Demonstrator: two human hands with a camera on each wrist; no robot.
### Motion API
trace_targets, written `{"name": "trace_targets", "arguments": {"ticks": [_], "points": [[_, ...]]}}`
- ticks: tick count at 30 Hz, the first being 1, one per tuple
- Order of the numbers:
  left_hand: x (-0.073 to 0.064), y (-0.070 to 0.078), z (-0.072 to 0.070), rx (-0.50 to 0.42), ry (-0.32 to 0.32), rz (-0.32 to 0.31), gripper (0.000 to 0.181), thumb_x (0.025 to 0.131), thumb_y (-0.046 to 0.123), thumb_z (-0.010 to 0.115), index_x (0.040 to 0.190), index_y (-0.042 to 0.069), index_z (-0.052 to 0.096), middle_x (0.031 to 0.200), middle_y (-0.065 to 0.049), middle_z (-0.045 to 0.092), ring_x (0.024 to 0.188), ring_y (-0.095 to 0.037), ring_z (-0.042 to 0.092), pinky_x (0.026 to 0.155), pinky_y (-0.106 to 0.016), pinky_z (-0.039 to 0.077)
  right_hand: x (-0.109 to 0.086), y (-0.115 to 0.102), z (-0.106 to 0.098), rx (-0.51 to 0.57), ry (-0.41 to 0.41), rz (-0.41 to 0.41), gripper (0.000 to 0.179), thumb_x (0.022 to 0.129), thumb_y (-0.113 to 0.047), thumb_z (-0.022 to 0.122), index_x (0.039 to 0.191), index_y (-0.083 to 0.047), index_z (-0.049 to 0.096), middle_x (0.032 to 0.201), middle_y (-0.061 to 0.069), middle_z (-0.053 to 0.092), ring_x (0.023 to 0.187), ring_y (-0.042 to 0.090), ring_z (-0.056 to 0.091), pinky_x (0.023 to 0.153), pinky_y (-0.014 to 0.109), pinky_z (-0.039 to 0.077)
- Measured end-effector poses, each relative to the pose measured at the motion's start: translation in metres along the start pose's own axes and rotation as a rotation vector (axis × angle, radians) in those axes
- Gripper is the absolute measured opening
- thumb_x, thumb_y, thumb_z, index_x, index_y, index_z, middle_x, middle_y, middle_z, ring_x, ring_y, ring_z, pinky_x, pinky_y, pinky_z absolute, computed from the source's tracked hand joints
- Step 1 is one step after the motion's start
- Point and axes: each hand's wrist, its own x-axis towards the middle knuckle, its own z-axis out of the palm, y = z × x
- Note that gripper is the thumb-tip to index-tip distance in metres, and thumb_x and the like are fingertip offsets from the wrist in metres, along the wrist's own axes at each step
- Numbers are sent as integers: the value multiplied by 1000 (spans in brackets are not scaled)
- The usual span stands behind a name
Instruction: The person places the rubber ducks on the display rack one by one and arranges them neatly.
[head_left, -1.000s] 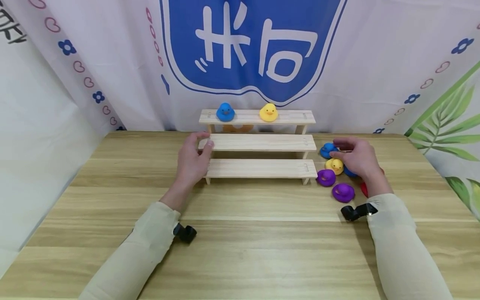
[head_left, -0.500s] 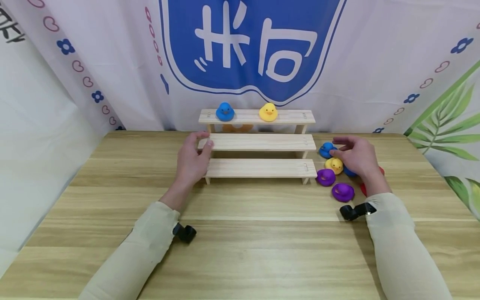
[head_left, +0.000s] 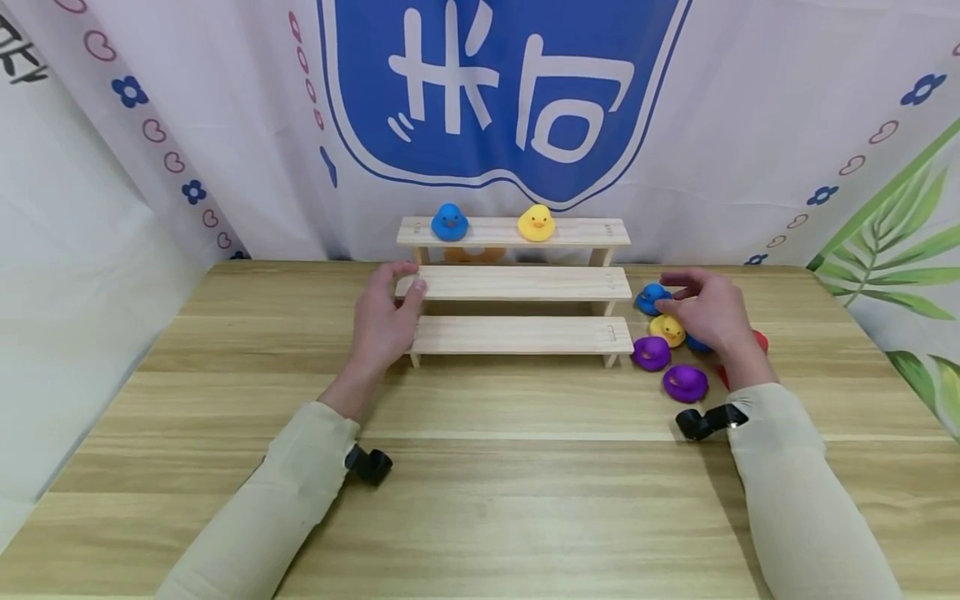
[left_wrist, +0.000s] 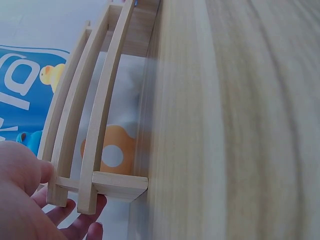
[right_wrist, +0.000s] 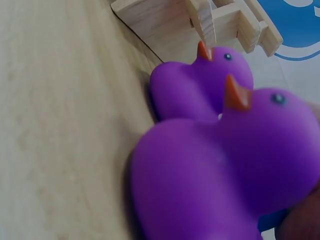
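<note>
My left hand [head_left: 384, 312] grips the left end of a three-step wooden display stand [head_left: 517, 285], thumb on the middle step; in the left wrist view, fingers [left_wrist: 82, 225] curl around the step ends. At the stand's right, my right hand [head_left: 712, 312] pinches a blue rubber duck [head_left: 651, 298] on the table between thumb and fingers. Beside it sit a yellow duck [head_left: 667, 331], two purple ducks [head_left: 651, 354] and another blue duck [head_left: 697, 343], partly hidden. Red ducks [head_left: 761, 340] show behind the wrist. Purple ducks [right_wrist: 200, 170] fill much of the right wrist view.
On the top step stand a blue duck [head_left: 450, 223] at left and a yellow duck [head_left: 537, 223] right of centre. A printed curtain [head_left: 262, 125] hangs close behind the stand. The wooden table [head_left: 480, 500] stretches toward the viewer.
My right hand and the blue duck at its fingertips have shifted slightly left, toward the stand. The left hand keeps its place on the stand.
</note>
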Motion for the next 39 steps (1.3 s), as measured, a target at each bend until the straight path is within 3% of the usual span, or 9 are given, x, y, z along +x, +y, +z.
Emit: {"name": "trace_targets", "arguments": {"ticks": [3, 11, 21, 32, 39], "points": [[0, 1, 0, 2, -1, -2, 39, 112, 29, 53, 148, 14, 56, 161, -9, 50, 103, -27, 59, 84, -35, 50, 0, -4, 1, 6, -12, -4, 52, 103, -29, 70, 150, -10, 58, 144, 24, 60, 130, 41, 55, 98, 46, 48], [1, 1, 0, 9, 1, -3, 39, 112, 29, 53, 147, 14, 56, 160, -8, 51, 99, -26, 59, 82, -35, 50, 1, -5, 1, -3, -30, -42, 51, 101, -28, 73, 148, -10, 61, 152, 26, 54, 139, 48, 46, 111, 61, 41], [1, 2, -1, 10, 1, 2, 38, 112, 28, 53, 147, 13, 56, 161, -10, 50, 100, -27, 60, 82, -35, 50, 4, 0, 0, -18, -36, -34, 51, 101, -24, 73, 149, -10, 60, 153, 29, 54, 139, 49, 48, 110, 60, 43], [0, 1, -1, 11, -2, 8, 39, 112, 29, 53, 147, 14, 55, 160, -10, 51, 94, -26, 60, 76, -34, 51, 2, 4, 0, -25, 14, -46, 52, 103, -28, 71, 150, -8, 59, 146, 27, 61, 133, 46, 57, 109, 59, 48], [-1, 1, -1, 16, 1, 11, 39, 112, 30, 53, 147, 13, 55, 160, -10, 51, 97, -30, 60, 79, -35, 51, -1, -1, -2, -11, 71, -77, 55, 101, -27, 73, 150, -6, 58, 145, 25, 63, 127, 42, 61, 107, 56, 51]]}}
